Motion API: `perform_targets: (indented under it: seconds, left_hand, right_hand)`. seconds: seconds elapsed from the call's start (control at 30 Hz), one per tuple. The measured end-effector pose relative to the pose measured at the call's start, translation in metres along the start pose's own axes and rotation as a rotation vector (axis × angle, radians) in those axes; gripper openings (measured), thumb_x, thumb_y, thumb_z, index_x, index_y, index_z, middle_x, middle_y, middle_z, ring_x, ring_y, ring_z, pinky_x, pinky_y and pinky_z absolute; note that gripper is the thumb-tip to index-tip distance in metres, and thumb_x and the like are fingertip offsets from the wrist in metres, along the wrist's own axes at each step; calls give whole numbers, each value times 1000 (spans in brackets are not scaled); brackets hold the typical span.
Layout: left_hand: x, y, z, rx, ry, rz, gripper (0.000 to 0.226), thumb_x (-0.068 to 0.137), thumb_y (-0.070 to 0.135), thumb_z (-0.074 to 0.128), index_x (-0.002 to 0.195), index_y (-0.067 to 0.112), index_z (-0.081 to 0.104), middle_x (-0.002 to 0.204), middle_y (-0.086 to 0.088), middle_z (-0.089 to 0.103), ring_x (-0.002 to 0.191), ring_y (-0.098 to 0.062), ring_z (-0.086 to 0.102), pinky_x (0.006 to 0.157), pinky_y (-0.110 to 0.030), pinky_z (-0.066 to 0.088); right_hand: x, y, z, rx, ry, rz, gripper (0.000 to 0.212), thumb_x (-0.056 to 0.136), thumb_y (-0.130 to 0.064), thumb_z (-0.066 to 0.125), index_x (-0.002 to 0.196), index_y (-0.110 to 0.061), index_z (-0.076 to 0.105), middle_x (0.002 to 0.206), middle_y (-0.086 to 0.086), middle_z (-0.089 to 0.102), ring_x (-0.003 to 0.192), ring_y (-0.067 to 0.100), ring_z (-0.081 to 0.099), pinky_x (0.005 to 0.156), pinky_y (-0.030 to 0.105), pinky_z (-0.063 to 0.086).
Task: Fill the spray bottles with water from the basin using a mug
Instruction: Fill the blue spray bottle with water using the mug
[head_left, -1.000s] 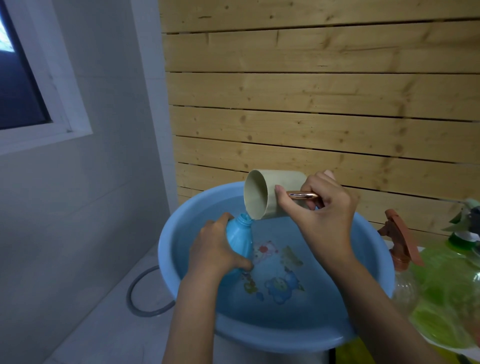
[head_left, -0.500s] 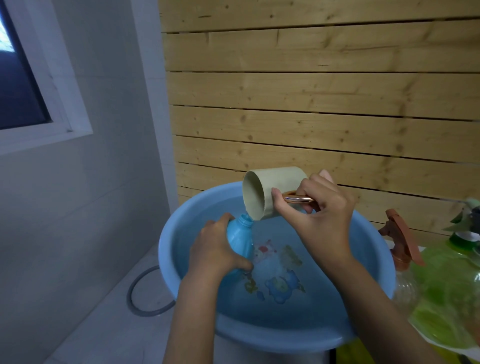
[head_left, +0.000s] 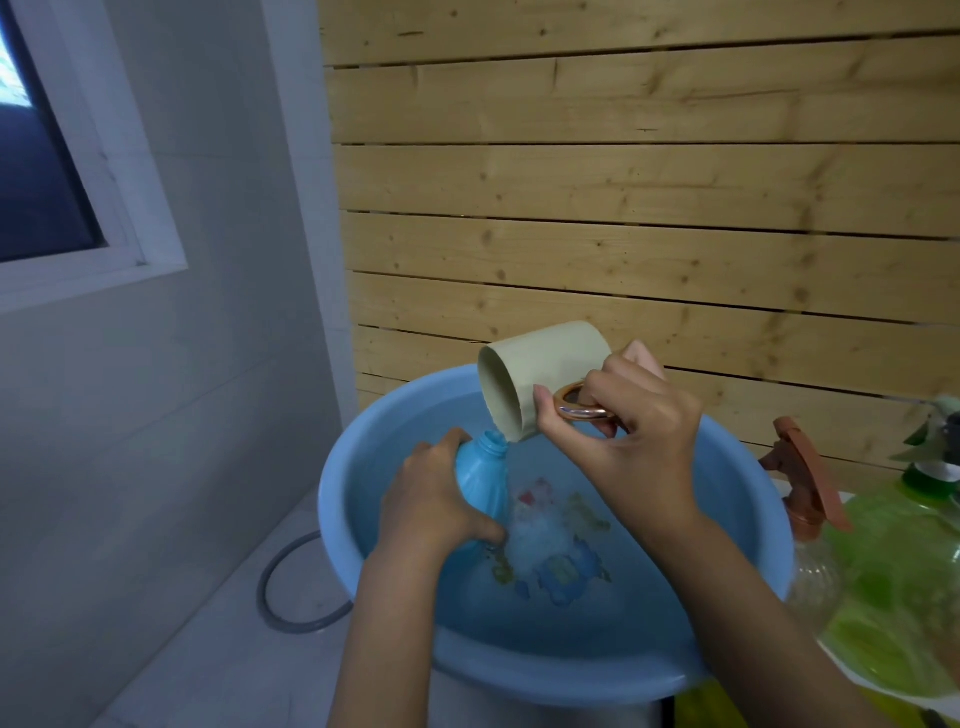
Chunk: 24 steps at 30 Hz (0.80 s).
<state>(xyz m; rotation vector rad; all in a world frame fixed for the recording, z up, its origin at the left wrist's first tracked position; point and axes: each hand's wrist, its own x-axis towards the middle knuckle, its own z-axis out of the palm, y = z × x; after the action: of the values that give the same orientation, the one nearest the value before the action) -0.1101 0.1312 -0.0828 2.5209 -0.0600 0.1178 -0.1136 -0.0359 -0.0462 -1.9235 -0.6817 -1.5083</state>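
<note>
A light blue basin (head_left: 332, 499) holds water over a cartoon print on its bottom. My left hand (head_left: 431, 501) grips a blue bottle (head_left: 480, 480) with no cap, tilted over the basin. My right hand (head_left: 623, 441) holds a beige mug (head_left: 540, 376) by its copper-coloured handle, tipped steeply so its rim sits just above the bottle's open neck. Water splashes into the basin beside the bottle.
A clear spray bottle with an orange-brown trigger (head_left: 802, 478) stands right of the basin. A green spray bottle (head_left: 904, 571) is at the far right. A wooden slat wall (head_left: 623, 208) rises behind. A grey hose loop (head_left: 291, 592) lies on the floor at left.
The mug has been tipped further, its base raised higher. Water now spills and splashes in the basin next to the bottle. My left hand has stayed put.
</note>
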Motion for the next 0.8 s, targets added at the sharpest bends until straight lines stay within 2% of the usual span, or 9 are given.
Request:
perform_targets:
  seconds: [0.37,0.63,0.7,0.8]
  left_hand:
    - [-1,0,-1,13,-9,-1,82,48,31,88,117,31,44,109,2,49,99,-20,51,81,-39,51]
    - [-1,1,-1,-17,10,5,83,47,31,89,118,31,45,110,3,49,99,-19,51,79,-37,51]
    - [-2,0,-1,-31,17,8,83,46,30,89,116,30,45,109,2,50,99,-20,51,79,-37,51]
    - [-2,0,-1,-38,24,7,81,46,30,89,115,30,45,108,2,50,97,-20,51,77,-36,50]
  right_hand:
    - [-1,-4,3,-11,-33,-86,42,75,-7,78,48,-5,46,48,4,39,58,16,29,58,22,25]
    - [-1,-5,4,-83,8,-121,41,77,-6,75,49,-5,45,49,4,37,58,17,31,59,26,25]
    - [-1,-1,5,-110,-39,-75,41,76,-6,75,50,-6,43,52,0,33,59,15,29,63,22,21]
    - [-5,8,9,-99,-235,34,44,72,-7,76,52,-12,37,54,-6,30,59,15,31,59,21,20]
